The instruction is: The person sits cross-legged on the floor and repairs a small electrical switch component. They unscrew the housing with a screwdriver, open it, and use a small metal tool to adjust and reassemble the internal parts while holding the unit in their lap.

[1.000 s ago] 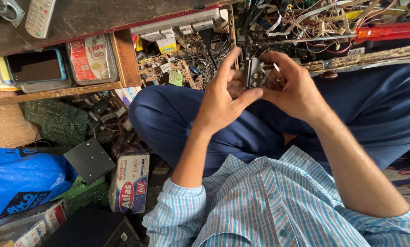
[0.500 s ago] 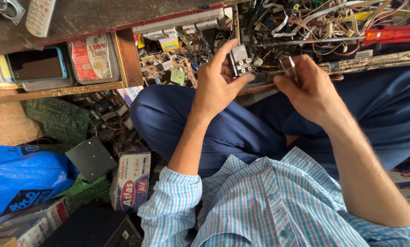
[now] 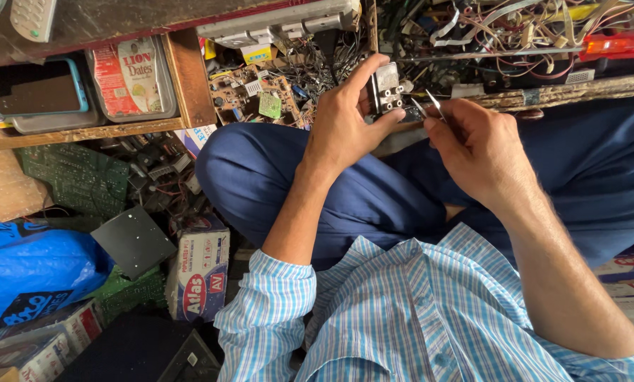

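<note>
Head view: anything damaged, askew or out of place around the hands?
Nothing looks broken in the hands: the left hand holds a small metal component and the right hand holds tweezers at it. The surroundings are messy: tangled loose wires, and bare circuit boards lying tilted.

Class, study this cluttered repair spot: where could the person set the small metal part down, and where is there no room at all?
Bare room is scarce: the dark wooden shelf top between the grey remote control and the grey plastic casing, or the flat black square panel. The tray of tangled coloured wires is packed. The left hand holds the small metal part; the right hand holds thin metal tweezers.
</note>
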`<state>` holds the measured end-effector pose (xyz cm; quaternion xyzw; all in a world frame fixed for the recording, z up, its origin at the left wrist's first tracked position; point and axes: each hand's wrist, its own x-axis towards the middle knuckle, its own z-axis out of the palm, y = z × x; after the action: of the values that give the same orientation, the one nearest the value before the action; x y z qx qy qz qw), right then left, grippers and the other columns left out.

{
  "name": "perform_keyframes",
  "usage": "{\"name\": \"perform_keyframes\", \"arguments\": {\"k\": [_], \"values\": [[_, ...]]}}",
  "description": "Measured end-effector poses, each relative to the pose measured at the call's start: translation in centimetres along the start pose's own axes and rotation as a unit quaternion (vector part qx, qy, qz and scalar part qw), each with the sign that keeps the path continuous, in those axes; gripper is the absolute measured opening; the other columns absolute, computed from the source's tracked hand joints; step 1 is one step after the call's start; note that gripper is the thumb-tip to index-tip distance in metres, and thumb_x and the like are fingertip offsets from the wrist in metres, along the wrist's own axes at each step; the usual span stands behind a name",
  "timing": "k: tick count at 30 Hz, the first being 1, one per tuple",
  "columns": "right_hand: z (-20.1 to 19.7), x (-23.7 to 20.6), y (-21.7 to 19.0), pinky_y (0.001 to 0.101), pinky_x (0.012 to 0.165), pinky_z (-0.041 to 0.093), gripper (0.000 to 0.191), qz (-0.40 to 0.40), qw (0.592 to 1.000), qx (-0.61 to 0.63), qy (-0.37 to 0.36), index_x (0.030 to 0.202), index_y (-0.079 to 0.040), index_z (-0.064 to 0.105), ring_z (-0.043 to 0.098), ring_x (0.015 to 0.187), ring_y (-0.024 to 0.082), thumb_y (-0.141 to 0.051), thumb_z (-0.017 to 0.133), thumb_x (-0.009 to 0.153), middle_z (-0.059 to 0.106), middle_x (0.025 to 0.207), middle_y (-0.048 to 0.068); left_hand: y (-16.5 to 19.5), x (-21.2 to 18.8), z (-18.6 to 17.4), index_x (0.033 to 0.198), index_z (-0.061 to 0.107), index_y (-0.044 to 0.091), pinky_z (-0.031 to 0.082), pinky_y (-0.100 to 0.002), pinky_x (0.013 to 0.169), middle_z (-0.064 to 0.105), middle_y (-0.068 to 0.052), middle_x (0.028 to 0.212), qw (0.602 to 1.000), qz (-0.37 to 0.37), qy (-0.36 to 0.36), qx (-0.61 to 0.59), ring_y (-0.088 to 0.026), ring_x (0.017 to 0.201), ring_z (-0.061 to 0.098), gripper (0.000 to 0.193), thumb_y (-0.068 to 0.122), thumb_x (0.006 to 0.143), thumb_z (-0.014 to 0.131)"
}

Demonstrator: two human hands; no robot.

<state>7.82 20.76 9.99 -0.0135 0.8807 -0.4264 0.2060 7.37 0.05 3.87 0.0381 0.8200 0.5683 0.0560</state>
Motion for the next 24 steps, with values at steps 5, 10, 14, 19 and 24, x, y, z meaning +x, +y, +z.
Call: {"name": "perform_keyframes", "arguments": {"k": [5, 10, 14, 19, 24], "values": [[0.7, 0.8, -0.3, 0.0334, 0.049, 0.042, 0.022, -0.027, 0.999, -0.026, 0.014, 0.101, 0.002, 0.072, 0.057, 0.052, 0.014, -0.02, 0.068, 0.102, 0.063, 0.065, 0.01, 0.1, 0.4, -0.2, 0.142, 0.054, 0.009, 0.066, -0.031, 0.082, 0.079, -0.012, 0.106, 1.0, 0.003, -0.009, -0.001, -0.021, 0.096, 0.082, 0.069, 0.013, 0.082, 0.089], [1.3, 1.6, -0.2, 0.0356, 0.046, 0.036, 0.029, 0.001, 0.999, -0.042, 0.008, 0.093, 0.003, 0.07, 0.048, 0.05, 0.015, -0.024, 0.067, 0.104, 0.055, 0.057, 0.01, 0.0, 0.5, -0.3, 0.139, 0.056, 0.009, 0.065, -0.032, 0.076, 0.08, -0.012, 0.099, 1.0, 0.001, -0.009, 0.027, -0.022, 0.088, 0.082, 0.069, 0.012, 0.079, 0.088], [1.6, 1.7, 0.1, 0.0343, 0.046, 0.036, 0.026, 0.017, 0.999, -0.032, 0.003, 0.096, 0.001, 0.072, 0.045, 0.05, 0.012, -0.024, 0.067, 0.102, 0.053, 0.056, 0.008, -0.1, 0.4, -0.2, 0.142, 0.054, 0.008, 0.064, -0.032, 0.076, 0.079, -0.012, 0.099, 1.0, 0.015, -0.001, 0.023, -0.022, 0.088, 0.082, 0.071, 0.01, 0.079, 0.087], [1.8, 1.9, 0.6, 0.0337, 0.046, 0.035, 0.025, 0.026, 1.0, -0.01, -0.004, 0.098, -0.001, 0.073, 0.044, 0.053, 0.009, -0.024, 0.066, 0.103, 0.053, 0.057, 0.007, 0.1, 0.5, -0.2, 0.142, 0.054, 0.009, 0.062, -0.034, 0.07, 0.078, -0.012, 0.089, 0.999, 0.001, -0.004, 0.042, -0.023, 0.078, 0.08, 0.071, 0.011, 0.079, 0.087], [1.9, 2.3, 1.1, 0.0333, 0.047, 0.035, 0.026, 0.021, 1.0, -0.02, -0.012, 0.097, 0.0, 0.073, 0.045, 0.054, 0.01, -0.025, 0.066, 0.102, 0.053, 0.058, 0.006, 0.0, 0.5, 0.0, 0.144, 0.054, 0.01, 0.059, -0.037, 0.065, 0.073, -0.015, 0.082, 0.996, -0.022, -0.011, 0.087, -0.025, 0.07, 0.075, 0.076, 0.015, 0.077, 0.089]]}}
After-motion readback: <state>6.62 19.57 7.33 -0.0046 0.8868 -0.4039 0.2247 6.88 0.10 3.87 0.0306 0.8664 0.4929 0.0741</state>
